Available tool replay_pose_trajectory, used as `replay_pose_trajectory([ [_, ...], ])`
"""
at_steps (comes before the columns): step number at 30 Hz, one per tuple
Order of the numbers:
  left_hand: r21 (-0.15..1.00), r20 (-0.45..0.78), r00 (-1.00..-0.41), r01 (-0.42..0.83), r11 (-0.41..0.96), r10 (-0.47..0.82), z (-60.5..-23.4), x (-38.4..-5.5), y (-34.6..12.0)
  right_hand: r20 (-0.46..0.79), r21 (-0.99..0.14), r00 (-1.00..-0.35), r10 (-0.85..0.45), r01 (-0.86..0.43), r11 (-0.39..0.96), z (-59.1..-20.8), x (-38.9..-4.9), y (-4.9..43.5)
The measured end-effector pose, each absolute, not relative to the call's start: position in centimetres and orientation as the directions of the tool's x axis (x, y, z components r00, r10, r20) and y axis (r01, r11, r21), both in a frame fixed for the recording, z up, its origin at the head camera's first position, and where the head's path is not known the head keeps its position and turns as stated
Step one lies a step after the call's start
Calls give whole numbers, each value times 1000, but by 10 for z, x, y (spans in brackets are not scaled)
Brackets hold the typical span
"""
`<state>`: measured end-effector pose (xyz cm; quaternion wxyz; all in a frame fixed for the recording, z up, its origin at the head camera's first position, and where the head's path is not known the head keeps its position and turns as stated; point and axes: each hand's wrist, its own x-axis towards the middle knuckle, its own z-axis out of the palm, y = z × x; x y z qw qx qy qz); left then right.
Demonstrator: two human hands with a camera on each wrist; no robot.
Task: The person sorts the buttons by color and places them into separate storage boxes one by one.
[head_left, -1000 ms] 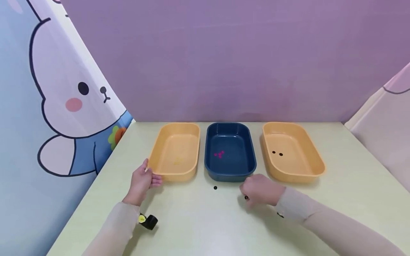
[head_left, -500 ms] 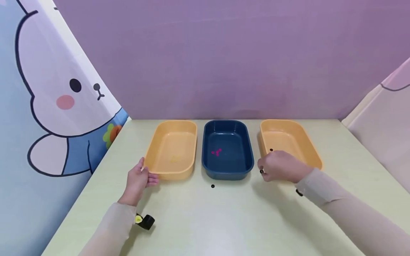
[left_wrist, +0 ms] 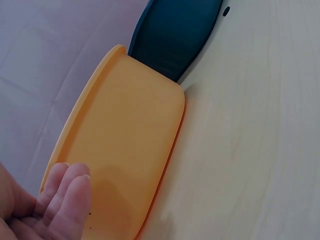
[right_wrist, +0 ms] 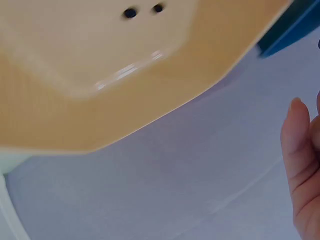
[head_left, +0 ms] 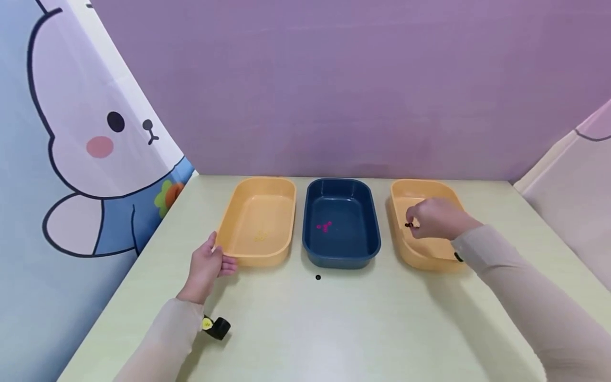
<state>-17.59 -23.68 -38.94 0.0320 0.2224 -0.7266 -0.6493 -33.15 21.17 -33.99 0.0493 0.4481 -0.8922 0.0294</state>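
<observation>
My left hand [head_left: 206,268] rests against the near-left corner of the left yellow tray [head_left: 292,223], its fingers extended along the front wall in the left wrist view. Over the right yellow tray [head_left: 398,233] is my right hand [head_left: 436,217], with a gap between thumb and forefinger. A small black bead [head_left: 411,225] shows right at its fingertips. In the right wrist view, a dark spot at the right edge stands apart from the thumb [right_wrist: 296,135]. Two black beads [right_wrist: 130,12] lie on that tray's floor. Another black bead [head_left: 318,277] lies on the table.
A dark blue tray [head_left: 341,262] stands between the yellow ones, holding several small pink rings [head_left: 325,227]. Several tiny yellow pieces [head_left: 260,236] lie in the left tray. Behind the table [head_left: 305,329] hangs a purple cloth [head_left: 334,90].
My right hand has carried a black bead from the table before the blue tray, rightward and away from me, over the right yellow tray, where its fingers have parted. My left hand stays in place.
</observation>
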Motion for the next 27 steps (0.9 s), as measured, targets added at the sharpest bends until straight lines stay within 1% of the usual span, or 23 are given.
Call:
replay_pose_trajectory([
  [4,957,-245,-898,-285,57,-365,-390,-178,-236,106,34,-611,-784,-786,617,-339,-347,218],
  [7,957,-246,-897,-286,56,-367,-390,-178,-235,86,40,-629,-773,-773,633,-340,-356,221],
  [10,955,-249,-896,-290,59,-368,-390,-179,-236,68,39,-639,-766,-766,642,-342,-364,223],
  [15,956,-231,-896,-281,81,-379,-388,-178,-239,87,50,-636,-767,-766,641,-347,-377,226],
  [21,954,-239,-893,-289,80,-380,-388,-178,-239,57,30,-672,-738,-738,674,-353,-388,234],
  [23,954,-240,-893,-290,79,-380,-388,-179,-238,51,26,-674,-737,-737,675,-355,-390,236],
  [27,952,-242,-890,-294,80,-386,-390,-180,-237,63,31,-654,-754,-753,657,-357,-390,237],
])
